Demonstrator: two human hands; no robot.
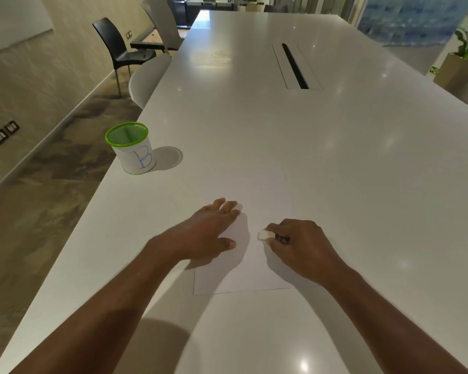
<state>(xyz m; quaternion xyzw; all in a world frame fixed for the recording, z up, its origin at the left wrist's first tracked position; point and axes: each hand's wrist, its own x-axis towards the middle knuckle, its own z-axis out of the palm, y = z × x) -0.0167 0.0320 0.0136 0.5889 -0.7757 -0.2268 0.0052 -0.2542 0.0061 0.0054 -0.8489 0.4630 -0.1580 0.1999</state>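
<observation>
Beside the left hand (211,233), on paper (268,190) — eraser (263,235) (pinched in right hand (300,247)).

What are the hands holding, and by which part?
The right hand pinches a white eraser by one end; the left hand lies flat on the paper, holding nothing.

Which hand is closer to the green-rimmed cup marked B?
Left. The left hand lies right of the green-rimmed cup, toward the wearer; the right hand, pinching a white eraser, is farther right.
</observation>
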